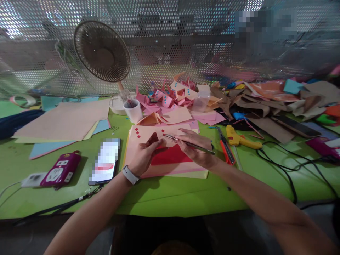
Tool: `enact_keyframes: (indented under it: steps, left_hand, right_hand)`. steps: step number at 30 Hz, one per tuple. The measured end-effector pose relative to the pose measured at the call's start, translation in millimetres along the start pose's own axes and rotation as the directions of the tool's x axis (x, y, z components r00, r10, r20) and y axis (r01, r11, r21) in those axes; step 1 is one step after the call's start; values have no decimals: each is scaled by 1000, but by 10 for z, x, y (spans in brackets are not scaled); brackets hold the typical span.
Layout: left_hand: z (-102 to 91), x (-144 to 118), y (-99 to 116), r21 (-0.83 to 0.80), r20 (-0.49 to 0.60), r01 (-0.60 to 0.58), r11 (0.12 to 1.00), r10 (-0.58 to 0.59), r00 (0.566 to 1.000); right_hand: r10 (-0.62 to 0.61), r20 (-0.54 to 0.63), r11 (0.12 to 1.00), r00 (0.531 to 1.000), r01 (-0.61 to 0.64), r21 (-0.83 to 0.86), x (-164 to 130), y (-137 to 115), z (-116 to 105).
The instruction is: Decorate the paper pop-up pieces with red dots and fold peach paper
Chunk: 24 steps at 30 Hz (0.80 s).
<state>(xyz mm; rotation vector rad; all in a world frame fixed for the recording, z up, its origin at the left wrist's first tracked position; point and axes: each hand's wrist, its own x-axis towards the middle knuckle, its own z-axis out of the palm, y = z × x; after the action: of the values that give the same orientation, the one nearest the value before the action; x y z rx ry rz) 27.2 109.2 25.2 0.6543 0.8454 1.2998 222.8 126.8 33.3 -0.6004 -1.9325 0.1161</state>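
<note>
My left hand [145,152], with a white band on its wrist, pinches a small dark red piece of paper [153,137] between thumb and fingers. Wrapped in my right hand [198,147] is a slim metal tool [203,148] that looks like tweezers, its shiny tip pointing left, close to the left thumb. Under both hands lies a stack of pale pink and yellow paper [175,171]. A bright red sheet [171,156] rests on it, partly covered by my hands. Several tiny red squares [137,132] sit at the stack's upper left, and one red square [163,130] is near the tool tip.
Folded pink paper pieces [167,99] pile up behind the stack, near a white cup [132,110] and a fan [102,51]. To the right are a red cutter [225,147], a yellow glue gun [241,139] and black cables [289,166]. A phone [105,161] and purple case [62,169] lie left.
</note>
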Motion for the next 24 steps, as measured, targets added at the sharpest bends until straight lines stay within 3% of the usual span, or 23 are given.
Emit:
enact_keyframes:
  steps: [24]
  left_hand:
    - [-9, 3, 8, 25, -13, 11, 1000, -11, 1000]
  right_hand:
    - [62, -33, 998, 998, -62, 11, 16, -45, -20]
